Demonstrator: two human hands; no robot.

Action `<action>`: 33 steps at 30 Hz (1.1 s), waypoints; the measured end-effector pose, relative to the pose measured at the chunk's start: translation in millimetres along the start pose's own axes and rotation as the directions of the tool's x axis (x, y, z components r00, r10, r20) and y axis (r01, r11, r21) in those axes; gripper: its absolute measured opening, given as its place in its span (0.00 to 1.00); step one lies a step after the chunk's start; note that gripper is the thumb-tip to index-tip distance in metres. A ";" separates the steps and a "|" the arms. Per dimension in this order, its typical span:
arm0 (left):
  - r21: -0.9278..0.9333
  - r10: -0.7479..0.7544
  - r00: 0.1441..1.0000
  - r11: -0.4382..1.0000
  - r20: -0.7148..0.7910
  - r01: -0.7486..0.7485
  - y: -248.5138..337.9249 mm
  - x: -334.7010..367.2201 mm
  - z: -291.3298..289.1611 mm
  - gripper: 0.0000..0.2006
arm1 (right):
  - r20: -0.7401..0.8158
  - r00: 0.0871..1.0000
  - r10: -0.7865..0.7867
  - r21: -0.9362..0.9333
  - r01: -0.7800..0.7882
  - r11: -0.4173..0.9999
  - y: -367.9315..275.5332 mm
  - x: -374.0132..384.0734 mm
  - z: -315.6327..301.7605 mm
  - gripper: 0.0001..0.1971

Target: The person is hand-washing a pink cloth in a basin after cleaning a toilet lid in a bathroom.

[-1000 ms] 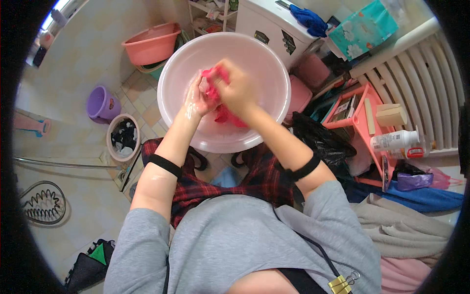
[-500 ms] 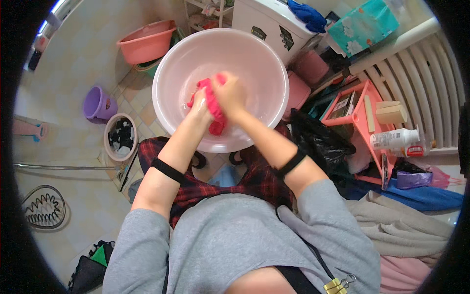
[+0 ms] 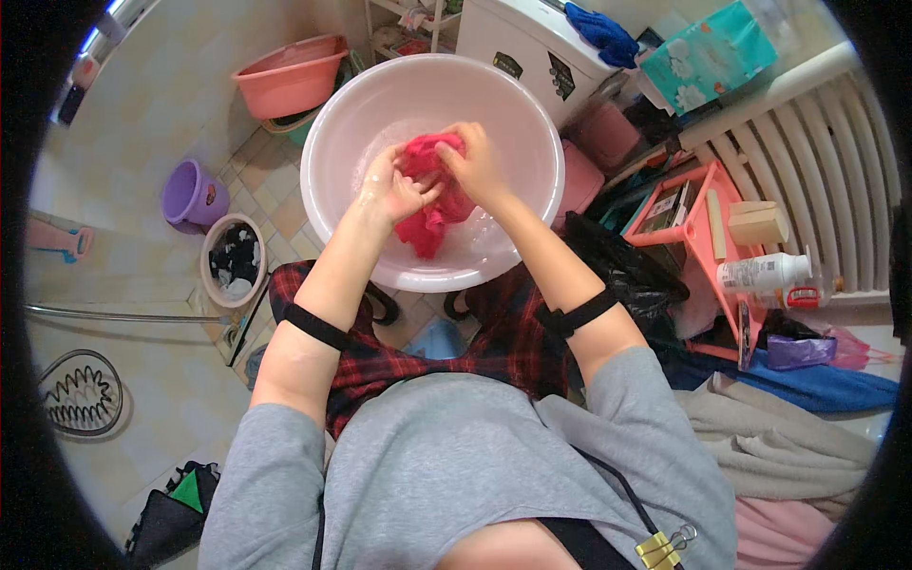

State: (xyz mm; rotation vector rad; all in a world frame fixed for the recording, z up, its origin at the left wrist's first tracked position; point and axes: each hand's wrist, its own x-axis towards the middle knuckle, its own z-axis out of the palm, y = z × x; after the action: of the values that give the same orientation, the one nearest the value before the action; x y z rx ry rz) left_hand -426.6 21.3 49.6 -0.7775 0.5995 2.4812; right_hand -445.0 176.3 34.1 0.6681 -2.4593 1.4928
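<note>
Head view shows our left hand [image 3: 391, 190] and right hand [image 3: 472, 169] over the pale pink basin [image 3: 513, 123]; both sets of fingers clench the wet red cloth [image 3: 432, 204], bunched between them inside the basin.

I'm getting a bright, evenly lit view, soft indoor light with only faint shadows. The pale basin [image 3: 513, 114] shines with mild glare on its wet inside. Focus is sharp in the middle; the fisheye bends the radiator [image 3: 807, 161] and blacks out the corners.
</note>
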 end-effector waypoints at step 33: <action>0.017 0.190 0.981 0.981 0.038 -0.191 -10.9 27.8 -8.3 0.14 | -0.206 0.978 0.018 0.088 0.000 0.996 -20.9 -3.7 39.0 0.11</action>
State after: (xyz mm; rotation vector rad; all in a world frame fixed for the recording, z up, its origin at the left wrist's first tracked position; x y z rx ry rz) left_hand -437.5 33.9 23.5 -0.6939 0.7154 2.6522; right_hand -429.2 134.9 30.7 0.4890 -2.2565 1.5946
